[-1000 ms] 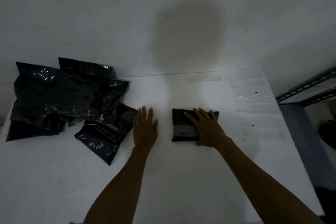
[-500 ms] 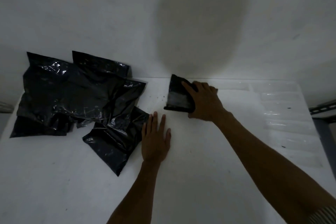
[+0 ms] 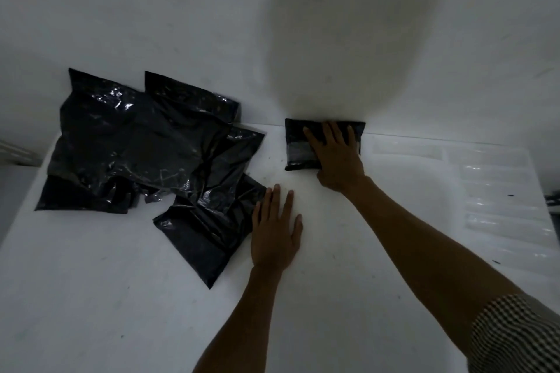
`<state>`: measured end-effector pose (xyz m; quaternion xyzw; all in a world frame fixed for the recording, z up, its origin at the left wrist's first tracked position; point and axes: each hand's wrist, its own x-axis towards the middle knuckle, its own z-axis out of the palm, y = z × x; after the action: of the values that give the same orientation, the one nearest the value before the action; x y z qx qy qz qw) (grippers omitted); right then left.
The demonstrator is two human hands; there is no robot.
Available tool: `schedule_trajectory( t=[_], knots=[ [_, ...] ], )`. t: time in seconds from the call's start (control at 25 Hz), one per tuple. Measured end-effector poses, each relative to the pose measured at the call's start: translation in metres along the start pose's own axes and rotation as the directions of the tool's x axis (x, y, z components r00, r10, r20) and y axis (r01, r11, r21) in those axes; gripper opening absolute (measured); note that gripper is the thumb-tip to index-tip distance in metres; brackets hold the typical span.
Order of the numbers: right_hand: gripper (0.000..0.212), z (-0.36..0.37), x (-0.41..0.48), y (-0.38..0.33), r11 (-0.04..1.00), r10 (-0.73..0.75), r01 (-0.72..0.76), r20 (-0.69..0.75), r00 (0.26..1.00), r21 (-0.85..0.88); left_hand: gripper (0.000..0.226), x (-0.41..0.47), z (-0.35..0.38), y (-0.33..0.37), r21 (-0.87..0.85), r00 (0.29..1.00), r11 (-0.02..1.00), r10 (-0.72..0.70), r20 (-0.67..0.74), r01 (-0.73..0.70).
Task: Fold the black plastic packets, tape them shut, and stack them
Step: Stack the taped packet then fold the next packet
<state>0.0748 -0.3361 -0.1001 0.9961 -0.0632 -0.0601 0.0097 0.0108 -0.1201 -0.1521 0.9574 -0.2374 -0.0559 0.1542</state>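
1. The folded packet (image 3: pixel 298 145) has gone from tilted up to lying flat at the table's (image 3: pixel 121 297) far edge, 12 o'clock.
2. The right hand (image 3: pixel 336 157) presses it, fingers straight.
3. The left hand (image 3: pixel 274 236) lies flat, fingers straight, just beside the loose packets (image 3: pixel 145 154) at 9 o'clock.
4. There is bare table at 6 o'clock.

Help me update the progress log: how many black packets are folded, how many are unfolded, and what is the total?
Folded packet, pressed under the right hand: 1
Unfolded packets in the pile: at least 4; they overlap, so the exact count is hidden
Total: at least 5 packets
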Motion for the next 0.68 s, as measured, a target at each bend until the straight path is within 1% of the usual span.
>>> schedule_trajectory(
  t=[0.08, 0.16, 0.2, 0.24, 0.28, 0.32, 0.36, 0.4, 0.44, 0.48, 0.56, 0.6, 0.68],
  knots=[
    [0.098, 0.009, -0.023, -0.013, 0.995, 0.037, -0.027, -0.107, 0.994, 0.094, 0.057, -0.003, -0.004, 0.001, -0.077, 0.998, 0.997, 0.018, -0.06, -0.023],
    [0.088, 0.028, -0.062, -0.028, 0.972, 0.108, -0.069, -0.168, 0.98, 0.224, 0.052, -0.011, -0.012, 0.0, -0.137, 0.975, 0.984, 0.083, -0.208, -0.113],
    [0.08, 0.039, -0.086, -0.037, 0.953, 0.156, -0.103, -0.169, 0.973, 0.286, 0.048, -0.017, -0.018, -0.004, -0.129, 0.947, 0.982, 0.091, -0.307, -0.136],
    [0.071, 0.049, -0.108, -0.044, 0.932, 0.203, -0.144, -0.15, 0.968, 0.332, 0.044, -0.022, -0.025, -0.01, -0.109, 0.916, 0.989, 0.05, -0.399, -0.101],
    [0.062, 0.058, -0.13, -0.052, 0.913, 0.244, -0.186, -0.121, 0.962, 0.362, 0.042, -0.027, -0.033, -0.019, -0.106, 0.883, 0.994, -0.052, -0.466, 0.003],
    [0.056, 0.066, -0.149, -0.058, 0.9, 0.274, -0.221, -0.093, 0.957, 0.376, 0.042, -0.03, -0.039, -0.031, -0.135, 0.842, 0.978, -0.204, -0.499, 0.157],
    [0.053, 0.071, -0.163, -0.064, 0.893, 0.292, -0.245, -0.074, 0.954, 0.377, 0.043, -0.033, -0.045, -0.043, -0.185, 0.79, 0.929, -0.369, -0.49, 0.319],
    [0.052, 0.074, -0.175, -0.07, 0.891, 0.302, -0.257, -0.064, 0.951, 0.374, 0.044, -0.036, -0.05, -0.055, -0.231, 0.737, 0.863, -0.504, -0.452, 0.448],
    [0.052, 0.076, -0.184, -0.074, 0.89, 0.305, -0.262, -0.061, 0.95, 0.374, 0.045, -0.038, -0.051, -0.066, -0.257, 0.712, 0.814, -0.58, -0.394, 0.521],
    [0.053, 0.074, -0.191, -0.078, 0.887, 0.309, -0.269, -0.051, 0.95, 0.375, 0.045, -0.042, -0.051, -0.075, -0.262, 0.723, 0.797, -0.605, -0.334, 0.545],
    [0.055, 0.071, -0.205, -0.084, 0.89, 0.302, -0.275, -0.016, 0.953, 0.363, 0.048, -0.051, -0.048, -0.084, -0.224, 0.782, 0.815, -0.578, -0.233, 0.535],
    [0.055, 0.071, -0.211, -0.086, 0.893, 0.292, -0.273, -0.001, 0.956, 0.358, 0.05, -0.057, -0.048, -0.083, -0.215, 0.799, 0.819, -0.57, -0.193, 0.532],
    [0.056, 0.069, -0.223, -0.088, 0.896, 0.279, -0.263, 0.007, 0.96, 0.358, 0.052, -0.068, -0.048, -0.072, -0.227, 0.799, 0.807, -0.582, -0.151, 0.545]
  ],
)
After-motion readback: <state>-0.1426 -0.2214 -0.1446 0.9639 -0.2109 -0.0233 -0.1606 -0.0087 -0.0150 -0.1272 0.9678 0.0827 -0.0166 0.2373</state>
